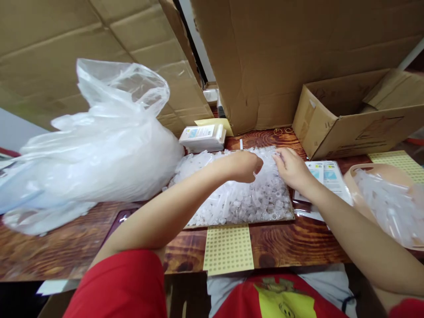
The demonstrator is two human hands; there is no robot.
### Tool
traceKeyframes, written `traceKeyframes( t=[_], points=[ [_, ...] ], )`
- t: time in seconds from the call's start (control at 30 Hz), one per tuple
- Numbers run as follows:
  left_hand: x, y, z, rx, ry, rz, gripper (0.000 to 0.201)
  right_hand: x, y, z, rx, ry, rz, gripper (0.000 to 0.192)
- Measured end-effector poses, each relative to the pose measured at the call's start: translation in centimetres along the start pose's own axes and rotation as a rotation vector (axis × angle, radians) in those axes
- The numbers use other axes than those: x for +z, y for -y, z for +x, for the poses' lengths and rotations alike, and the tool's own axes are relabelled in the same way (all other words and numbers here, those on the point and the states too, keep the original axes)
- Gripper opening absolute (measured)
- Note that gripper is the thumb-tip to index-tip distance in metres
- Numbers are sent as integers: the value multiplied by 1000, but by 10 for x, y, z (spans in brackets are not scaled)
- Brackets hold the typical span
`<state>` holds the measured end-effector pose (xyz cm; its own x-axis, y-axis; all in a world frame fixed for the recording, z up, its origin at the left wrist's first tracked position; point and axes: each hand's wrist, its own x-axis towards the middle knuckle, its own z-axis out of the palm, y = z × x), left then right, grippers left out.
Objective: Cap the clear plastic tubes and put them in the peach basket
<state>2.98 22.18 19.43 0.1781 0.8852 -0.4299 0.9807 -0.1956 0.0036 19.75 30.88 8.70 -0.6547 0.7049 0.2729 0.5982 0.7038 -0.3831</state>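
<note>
A heap of small translucent plastic pieces (245, 201) lies on a shallow cardboard tray (293, 216) in front of me. Above the middle of the heap, my left hand (245, 167) is closed, its fingers curled; a tiny pale bit shows by the fingertips, too small to name. My right hand (293, 170) is at the tray's right edge, with thumb and fingers pinched together. What it holds, if anything, cannot be made out. A yellow sheet of small round stickers (228, 251) extends from under the tray's near side.
A bulging clear plastic bag (109, 154) fills the left side. Behind the tray sits a stack of printed packets (202, 137). To the right are more printed packets (331, 176), a beige basket (356, 194) of translucent pieces and an open cardboard box (371, 132). Cardboard walls the back.
</note>
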Motion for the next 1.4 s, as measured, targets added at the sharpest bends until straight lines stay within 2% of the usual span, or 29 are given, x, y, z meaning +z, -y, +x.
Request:
traceKeyframes(
  t=[0.17,0.3,0.37,0.47,0.57,0.67,0.8,0.87,0.93,1.03,1.13,1.2,1.3,1.4],
  points=[
    [30,4,-28,-226,-197,-7,29,20,51,20,-147,38,97,33],
    [53,8,-37,-385,-299,-119,24,19,64,20,-220,105,118,43],
    [61,8,-40,-410,-348,-179,25,7,56,12,-209,92,91,52],
    [68,4,-43,-439,-442,-226,29,-21,25,-16,-126,3,-50,58],
    [70,-9,-46,-479,-558,-214,29,-43,-12,-60,134,-70,-268,62],
    [69,-31,-41,-373,-619,-159,27,-45,-36,-103,406,-85,-423,75],
    [61,-68,-7,-116,-552,-60,24,-20,-44,-128,475,-39,-318,88],
    [53,-85,22,-38,-488,-38,29,-6,-45,-126,498,-86,-165,83],
    [43,-98,52,-17,-337,-56,34,-1,-49,-122,533,-182,15,74],
    [33,-107,91,-62,-269,-78,41,-13,-58,-120,559,-276,178,57],
    [30,-107,115,-100,-220,-111,44,-43,-65,-126,594,-392,180,49],
    [31,-107,125,-112,-193,-132,46,-61,-67,-130,622,-424,137,48],
    [33,-107,136,-132,-159,-156,48,-72,-68,-132,648,-288,43,49],
    [36,-107,141,-146,-136,-171,49,-64,-67,-129,650,-182,-93,52]
  ],
)
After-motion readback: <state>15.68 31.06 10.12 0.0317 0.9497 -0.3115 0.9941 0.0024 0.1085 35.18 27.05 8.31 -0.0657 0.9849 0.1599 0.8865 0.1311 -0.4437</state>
